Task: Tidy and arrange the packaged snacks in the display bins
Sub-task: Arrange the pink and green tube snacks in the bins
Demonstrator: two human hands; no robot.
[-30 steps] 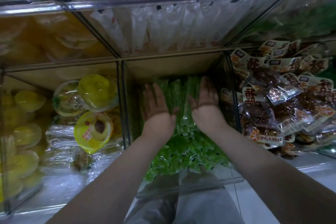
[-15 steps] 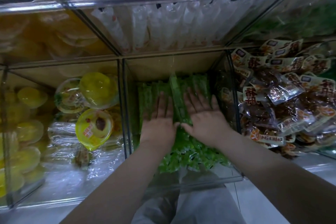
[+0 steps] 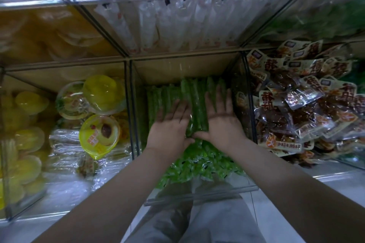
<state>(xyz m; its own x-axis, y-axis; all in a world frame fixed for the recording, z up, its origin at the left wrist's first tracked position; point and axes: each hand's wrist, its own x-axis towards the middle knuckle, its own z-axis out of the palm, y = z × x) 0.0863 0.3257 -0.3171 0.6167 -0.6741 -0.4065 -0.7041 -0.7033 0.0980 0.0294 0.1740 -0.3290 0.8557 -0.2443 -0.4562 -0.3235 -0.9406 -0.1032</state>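
Green stick packets (image 3: 195,104) stand in a row toward the back of the middle clear bin (image 3: 197,196) on a shop's lower shelf, where a person presses both palms flat against them. Neither hand grips anything: the left hand (image 3: 169,126) and the right hand (image 3: 221,122) lie side by side on the row, fingers straight and spread and pointing toward the bin's rear wall, thumbs close together at the row's near end. The left fingertips are blurred. Loose green packets (image 3: 201,163) lie heaped in the front half of the same bin, below the wrists. Yellow jelly cups (image 3: 99,134) fill the neighbouring bin on the left, and brown-and-red snack pouches (image 3: 306,108) pile high in the bin on the right. Long white packets (image 3: 164,25) line the compartment directly above. Pale trousers (image 3: 197,227) show beneath the forearms.
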